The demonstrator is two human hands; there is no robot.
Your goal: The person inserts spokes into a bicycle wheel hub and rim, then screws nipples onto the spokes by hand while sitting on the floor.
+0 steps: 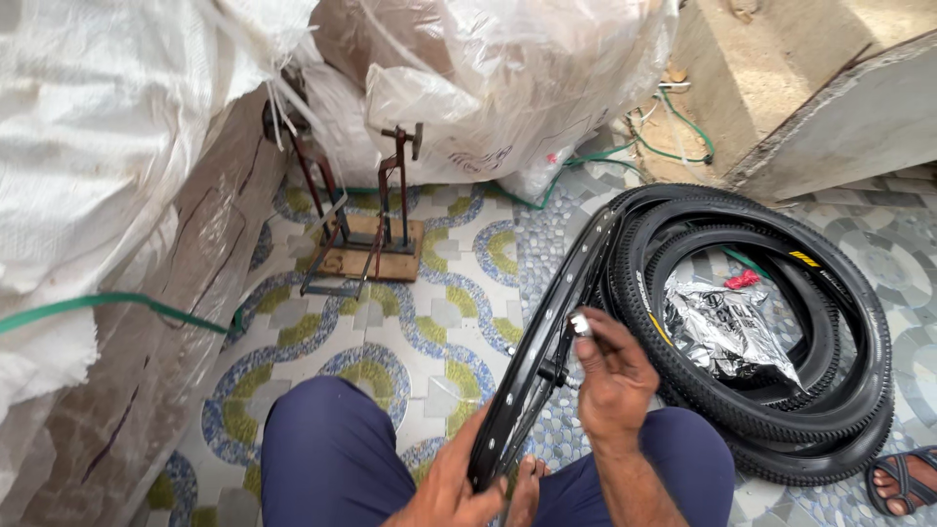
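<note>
We note the left hand (459,488) gripping the black rim (547,332) low down; right hand (613,376) fingers (597,330) pinch a small silver part (580,324) against it

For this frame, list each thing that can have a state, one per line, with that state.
Black wheel rim: stood on edge between the knees, bare of any tyre.
Left hand: gripping the rim's lower edge.
Right hand: pinching a small silvery part at the rim.
Black tyres: stacked flat on the floor, unmounted.
Plastic bag: crumpled, lying inside the tyres.
Metal stand: upright on its wooden base, holding nothing.
</note>
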